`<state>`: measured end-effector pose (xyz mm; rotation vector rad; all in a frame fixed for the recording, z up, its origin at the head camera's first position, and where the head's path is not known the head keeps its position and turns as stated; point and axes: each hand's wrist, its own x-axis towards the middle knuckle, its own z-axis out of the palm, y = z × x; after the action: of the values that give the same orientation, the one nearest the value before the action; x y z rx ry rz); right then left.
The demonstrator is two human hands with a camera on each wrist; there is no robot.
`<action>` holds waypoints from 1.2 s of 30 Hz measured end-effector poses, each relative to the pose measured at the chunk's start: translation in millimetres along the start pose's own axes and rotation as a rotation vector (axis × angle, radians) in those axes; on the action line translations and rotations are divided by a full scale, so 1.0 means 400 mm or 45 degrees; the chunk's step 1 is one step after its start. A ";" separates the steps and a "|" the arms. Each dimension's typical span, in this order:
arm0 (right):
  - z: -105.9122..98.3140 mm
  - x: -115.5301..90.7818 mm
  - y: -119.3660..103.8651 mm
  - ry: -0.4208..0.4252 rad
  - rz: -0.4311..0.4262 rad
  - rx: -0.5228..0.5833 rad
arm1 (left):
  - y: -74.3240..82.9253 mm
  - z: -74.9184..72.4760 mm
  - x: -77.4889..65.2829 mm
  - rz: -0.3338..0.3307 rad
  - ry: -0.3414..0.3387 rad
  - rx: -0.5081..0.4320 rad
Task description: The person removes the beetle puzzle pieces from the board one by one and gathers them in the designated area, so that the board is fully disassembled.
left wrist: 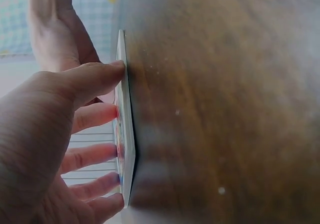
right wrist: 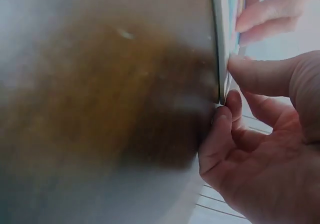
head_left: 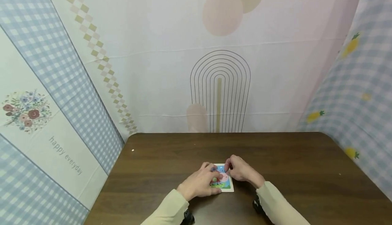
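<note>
A small flat picture board with a white border and a bright cartoon picture lies on the brown table. My left hand rests over its left part, fingers spread on the picture and thumb at the near edge. In the left wrist view, those fingertips touch the board's face. My right hand is at the far right corner, fingers curled. Seen from the right wrist, its thumb lies on the board's edge while bent fingers sit at the corner, pinching it. The hands hide much of the picture.
The brown wooden table spreads around the board, with a small white speck near its far left corner. A patterned cloth hangs behind the table, and checked cloths hang at the sides.
</note>
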<state>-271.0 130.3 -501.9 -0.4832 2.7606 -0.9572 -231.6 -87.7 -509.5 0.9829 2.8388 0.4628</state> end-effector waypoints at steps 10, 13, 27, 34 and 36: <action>0.003 -0.006 -0.003 0.111 -0.009 -0.111 | -0.002 0.001 -0.003 0.011 0.008 0.005; 0.002 -0.010 -0.007 0.127 0.033 -0.134 | -0.003 0.002 -0.004 0.021 0.009 -0.002; 0.026 0.080 0.142 -0.068 -0.096 -0.118 | -0.002 0.003 0.000 0.029 -0.017 0.012; 0.041 0.075 0.142 -0.030 -0.194 -0.120 | -0.005 -0.003 -0.002 0.034 -0.014 0.017; 0.032 0.057 0.106 -0.009 -0.204 -0.076 | -0.006 -0.005 -0.001 0.039 -0.016 0.018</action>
<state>-299.1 146.0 -539.9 -0.7252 2.7849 -0.9054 -233.1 -90.3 -508.4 1.0297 2.8234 0.4382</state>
